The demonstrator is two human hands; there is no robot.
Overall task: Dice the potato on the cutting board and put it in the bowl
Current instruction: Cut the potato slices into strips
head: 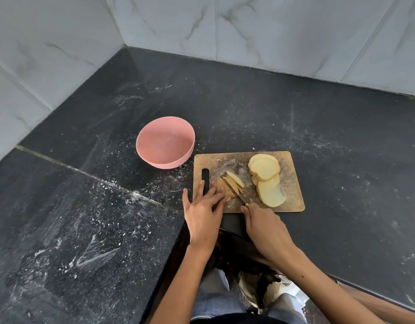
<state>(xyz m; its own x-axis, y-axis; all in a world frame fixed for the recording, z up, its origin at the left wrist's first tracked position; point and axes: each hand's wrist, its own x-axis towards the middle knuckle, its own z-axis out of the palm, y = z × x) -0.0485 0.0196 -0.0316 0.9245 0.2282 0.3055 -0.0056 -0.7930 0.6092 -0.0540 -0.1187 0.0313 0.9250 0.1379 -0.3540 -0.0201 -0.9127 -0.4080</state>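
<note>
— Marble-patterned wall tiles (pixel 260 31) meet in a corner behind a dark stone counter (pixel 248 108) streaked with white dust. What sits on it?

— Near the front edge lies a wooden cutting board (pixel 293 183), with a slot handle at its left end. A pink bowl (pixel 165 146) stands just beside the board's far left corner, apart from it, and shows nothing inside. Nothing lies between board and bowl.

— And the potato?

— All on the board. Round slices (pixel 267 178) are stacked and overlapped on the right half. On the left half lies the piece being cut (pixel 225 190), with several thin strips (pixel 235 180) fallen just beside it.

— The hands?

— The left hand (pixel 202 211) lies flat, its straight fingers spread and pressing down on the piece; the thumb sticks out past the board's left edge. The right hand (pixel 265 228) is curled round the handle of a knife (pixel 234 190), whose blade runs diagonally through the piece, next to the left fingertips.

— Anything hard to make out?

— The knife handle is almost wholly hidden in the fist; only a yellowish bit shows. The left fingers cover part of the piece. Below the counter edge, the clothing and some crumpled material are unclear.
</note>
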